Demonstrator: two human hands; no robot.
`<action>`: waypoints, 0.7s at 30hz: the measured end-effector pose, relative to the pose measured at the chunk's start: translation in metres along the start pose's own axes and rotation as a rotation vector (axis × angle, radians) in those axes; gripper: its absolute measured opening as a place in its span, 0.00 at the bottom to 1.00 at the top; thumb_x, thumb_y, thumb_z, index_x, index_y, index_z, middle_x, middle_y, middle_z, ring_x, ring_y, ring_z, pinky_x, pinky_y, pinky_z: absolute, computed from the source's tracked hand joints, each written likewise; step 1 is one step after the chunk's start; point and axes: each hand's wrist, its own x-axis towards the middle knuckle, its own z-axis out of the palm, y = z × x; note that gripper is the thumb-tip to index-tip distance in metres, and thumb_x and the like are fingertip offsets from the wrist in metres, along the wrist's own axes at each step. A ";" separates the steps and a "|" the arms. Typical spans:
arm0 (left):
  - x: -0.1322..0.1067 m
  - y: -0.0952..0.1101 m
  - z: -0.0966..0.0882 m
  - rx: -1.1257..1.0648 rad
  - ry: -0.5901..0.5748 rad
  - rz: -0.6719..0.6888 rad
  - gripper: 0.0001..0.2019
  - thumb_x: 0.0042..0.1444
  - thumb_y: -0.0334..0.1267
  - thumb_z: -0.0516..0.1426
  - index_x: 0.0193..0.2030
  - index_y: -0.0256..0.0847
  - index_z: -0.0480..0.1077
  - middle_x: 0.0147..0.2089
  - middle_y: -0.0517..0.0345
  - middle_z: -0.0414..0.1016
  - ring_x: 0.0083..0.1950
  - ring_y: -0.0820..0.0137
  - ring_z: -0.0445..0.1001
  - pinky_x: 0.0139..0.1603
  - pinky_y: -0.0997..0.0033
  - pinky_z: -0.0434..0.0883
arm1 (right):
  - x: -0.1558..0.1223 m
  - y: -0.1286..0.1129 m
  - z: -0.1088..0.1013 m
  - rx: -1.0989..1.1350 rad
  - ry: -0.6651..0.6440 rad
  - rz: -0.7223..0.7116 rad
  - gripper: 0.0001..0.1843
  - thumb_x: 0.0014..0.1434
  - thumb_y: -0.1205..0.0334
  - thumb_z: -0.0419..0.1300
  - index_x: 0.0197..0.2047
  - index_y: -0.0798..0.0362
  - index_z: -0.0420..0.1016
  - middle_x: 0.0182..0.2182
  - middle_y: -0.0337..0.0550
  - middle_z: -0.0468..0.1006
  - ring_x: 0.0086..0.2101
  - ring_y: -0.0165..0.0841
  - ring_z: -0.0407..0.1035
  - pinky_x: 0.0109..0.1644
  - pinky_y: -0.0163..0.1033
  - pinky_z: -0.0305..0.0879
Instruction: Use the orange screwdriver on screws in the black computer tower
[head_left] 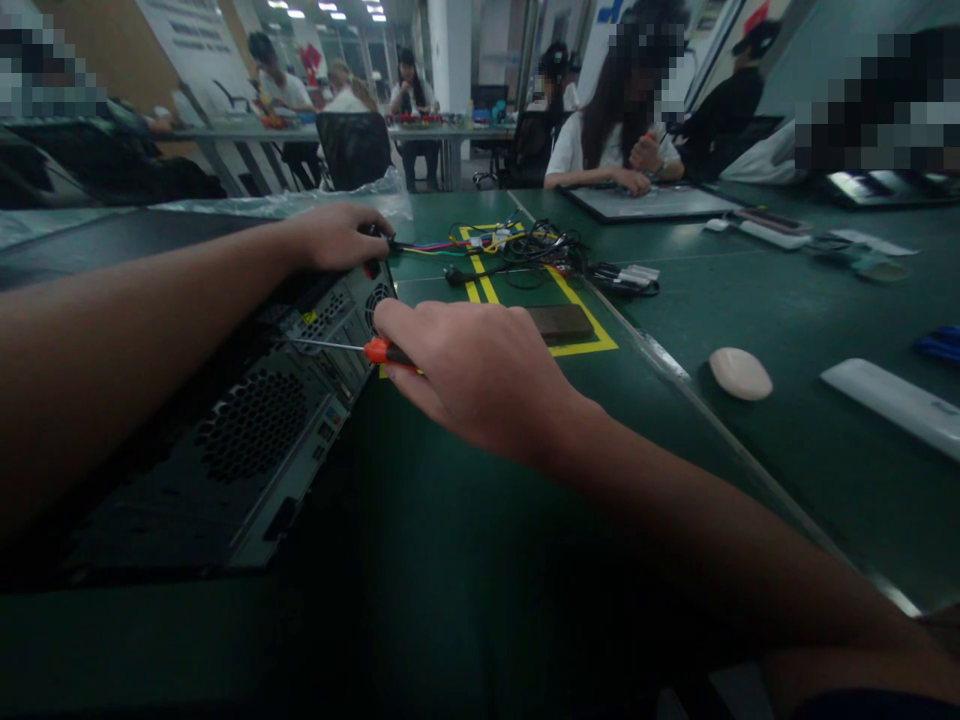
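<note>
A black desktop computer case (pixel 247 440) lies on its side on the green table (pixel 465 560), its rear panel with vents and ports facing me. My right hand (pixel 472 375) is closed round an orange-handled screwdriver (pixel 379 351), whose thin shaft points left and touches the rear panel. My left hand (pixel 337 235) rests curled over the far top corner of the case, fingers bent down on its edge. A bundle of coloured wires (pixel 442 245) leads away from that corner.
A yellow-taped rectangle (pixel 581 345) holds a dark flat block (pixel 559 322) and tangled black cables (pixel 540 250). A pale oval object (pixel 740 373) and a white bar (pixel 892 400) lie right. Clear plastic wrap (pixel 315 200) lies behind the case. Other people sit at far tables.
</note>
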 end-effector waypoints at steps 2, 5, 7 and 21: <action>0.000 0.000 0.000 -0.002 -0.002 0.005 0.34 0.55 0.53 0.53 0.66 0.41 0.74 0.57 0.46 0.78 0.56 0.52 0.74 0.62 0.53 0.68 | 0.000 0.000 -0.001 0.001 -0.005 0.001 0.20 0.74 0.62 0.47 0.62 0.51 0.72 0.44 0.46 0.84 0.39 0.40 0.78 0.31 0.40 0.53; 0.001 -0.002 0.001 -0.017 -0.003 0.012 0.35 0.53 0.53 0.53 0.65 0.40 0.74 0.56 0.45 0.78 0.55 0.51 0.75 0.61 0.53 0.69 | 0.000 0.000 -0.001 0.001 0.005 0.005 0.18 0.74 0.62 0.47 0.59 0.53 0.74 0.43 0.47 0.84 0.39 0.40 0.77 0.31 0.40 0.51; 0.002 -0.004 0.002 -0.023 0.003 0.015 0.35 0.53 0.54 0.53 0.65 0.41 0.75 0.55 0.47 0.79 0.55 0.52 0.75 0.61 0.54 0.69 | 0.000 0.000 0.000 0.002 0.011 0.006 0.18 0.74 0.62 0.47 0.57 0.53 0.75 0.43 0.46 0.83 0.39 0.39 0.77 0.30 0.40 0.49; 0.000 0.000 0.001 -0.007 0.005 -0.005 0.32 0.55 0.51 0.53 0.65 0.41 0.74 0.56 0.49 0.78 0.54 0.55 0.75 0.61 0.56 0.69 | 0.001 0.001 0.006 0.051 0.021 0.011 0.22 0.76 0.57 0.44 0.49 0.55 0.79 0.45 0.48 0.82 0.41 0.40 0.76 0.30 0.42 0.51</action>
